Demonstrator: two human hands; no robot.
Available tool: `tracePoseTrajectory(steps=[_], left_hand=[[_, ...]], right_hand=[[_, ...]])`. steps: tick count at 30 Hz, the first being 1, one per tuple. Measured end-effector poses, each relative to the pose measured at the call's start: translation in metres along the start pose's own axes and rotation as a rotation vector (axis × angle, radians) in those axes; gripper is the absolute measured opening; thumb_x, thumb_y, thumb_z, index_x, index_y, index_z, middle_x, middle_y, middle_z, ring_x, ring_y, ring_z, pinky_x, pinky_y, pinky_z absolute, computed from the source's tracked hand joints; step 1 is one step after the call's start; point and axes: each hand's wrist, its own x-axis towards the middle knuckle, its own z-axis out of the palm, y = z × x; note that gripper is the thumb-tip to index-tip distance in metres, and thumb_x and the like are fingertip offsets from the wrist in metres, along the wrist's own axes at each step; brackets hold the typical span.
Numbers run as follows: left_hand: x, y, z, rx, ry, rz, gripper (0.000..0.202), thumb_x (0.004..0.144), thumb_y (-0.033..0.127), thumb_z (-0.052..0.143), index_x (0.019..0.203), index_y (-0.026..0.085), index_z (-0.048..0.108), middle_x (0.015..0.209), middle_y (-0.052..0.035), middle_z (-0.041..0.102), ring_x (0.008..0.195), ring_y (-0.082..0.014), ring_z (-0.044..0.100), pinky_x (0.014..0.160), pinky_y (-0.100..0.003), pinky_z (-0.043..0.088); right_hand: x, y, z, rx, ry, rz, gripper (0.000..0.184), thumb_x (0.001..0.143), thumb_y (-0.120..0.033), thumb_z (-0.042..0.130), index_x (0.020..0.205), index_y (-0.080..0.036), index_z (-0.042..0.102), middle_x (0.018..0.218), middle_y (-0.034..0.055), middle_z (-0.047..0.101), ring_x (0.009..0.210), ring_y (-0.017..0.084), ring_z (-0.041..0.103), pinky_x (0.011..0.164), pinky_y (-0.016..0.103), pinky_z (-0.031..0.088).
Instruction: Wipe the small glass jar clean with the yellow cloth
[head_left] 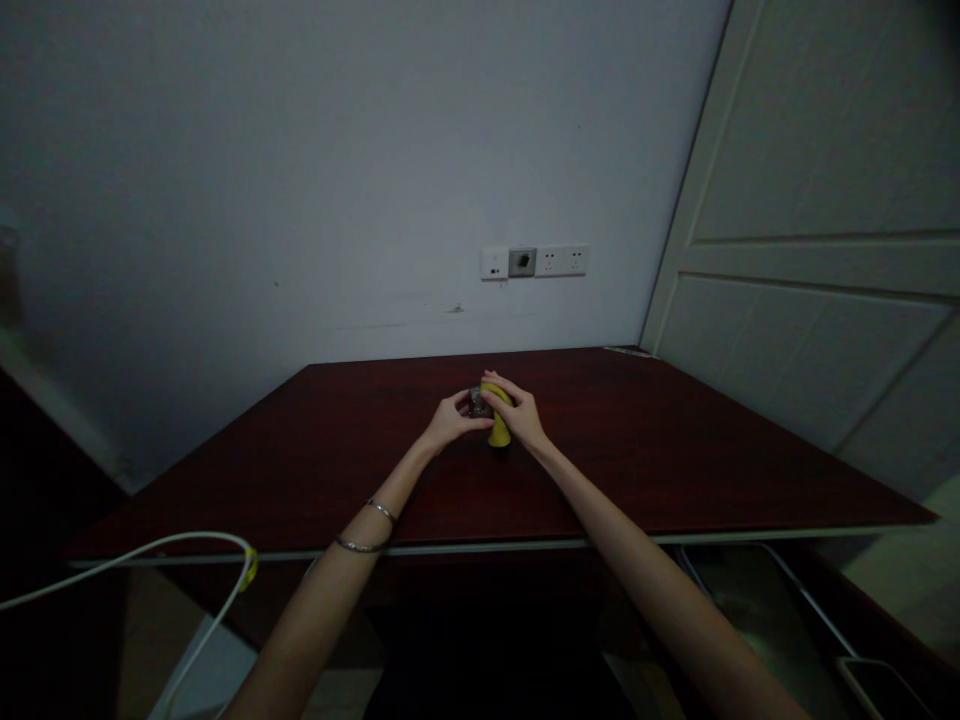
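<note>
Over the middle of the dark red table (360, 450), my two hands meet. My left hand (450, 421) is closed around a small dark, shiny object (479, 404), thumb below and fingers above; its exact kind cannot be made out. My right hand (525, 415) grips a yellow piece that looks like a cloth (499, 433), pressed against the right side of the dark object. The yellow piece hangs down and flares at its lower end, near the tabletop. Fingers hide part of both things.
Behind the table is a pale wall with a row of sockets (561, 261). A panelled white door (817, 310) stands at the right. A white cable (180, 537) with a yellow tie loops over the front left edge. A phone-like object (885, 688) lies low at the right.
</note>
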Motion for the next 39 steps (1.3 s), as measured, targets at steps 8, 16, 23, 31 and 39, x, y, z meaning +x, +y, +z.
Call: tracePoseTrajectory(steps=[8,16,23,31,39], left_hand=[[-0.001,-0.005,0.000,-0.032,-0.052,0.033,0.068,0.049,0.013,0.078,0.114,0.015,0.056,0.122,-0.0098,0.055,0.112,-0.0225,0.052,0.100,-0.037,0.037],[0.004,-0.016,0.004,-0.008,-0.065,-0.007,0.083,0.042,0.012,0.081,0.120,0.013,0.051,0.120,-0.0124,0.056,0.105,-0.0233,0.056,0.095,-0.037,0.042],[0.002,-0.016,0.005,0.038,0.010,0.029,0.064,0.050,0.014,0.076,0.111,0.010,0.057,0.109,-0.0108,0.062,0.099,-0.0237,0.059,0.092,-0.039,0.044],[-0.001,-0.009,0.007,0.073,-0.075,0.049,0.083,0.045,0.015,0.080,0.122,0.014,0.050,0.118,-0.0114,0.058,0.103,-0.0236,0.057,0.093,-0.037,0.044],[-0.001,-0.004,0.007,0.197,0.050,0.001,0.042,0.051,0.014,0.074,0.092,0.008,0.064,0.087,-0.0075,0.068,0.082,-0.0196,0.062,0.076,-0.030,0.048]], right_hand=[[-0.008,-0.012,0.001,-0.132,-0.074,-0.158,0.025,0.077,-0.033,0.059,0.100,-0.026,0.067,0.123,0.0033,0.057,0.124,0.022,0.042,0.105,0.040,0.031],[0.002,0.008,0.001,-0.153,0.040,-0.002,0.032,0.081,-0.041,0.051,0.102,-0.021,0.065,0.111,0.0063,0.064,0.110,0.021,0.055,0.099,0.039,0.039],[-0.005,-0.012,-0.008,-0.425,-0.324,-0.380,0.029,0.086,-0.030,0.047,0.112,-0.025,0.060,0.129,0.0036,0.052,0.128,0.019,0.037,0.108,0.041,0.028],[0.009,-0.001,-0.009,-0.243,-0.107,-0.102,0.032,0.087,-0.037,0.043,0.104,-0.021,0.064,0.108,0.0077,0.065,0.103,0.020,0.060,0.093,0.037,0.045],[-0.006,-0.017,-0.015,-0.475,-0.395,-0.427,0.031,0.086,-0.026,0.048,0.115,-0.026,0.058,0.131,0.0033,0.050,0.128,0.020,0.037,0.108,0.045,0.029]])
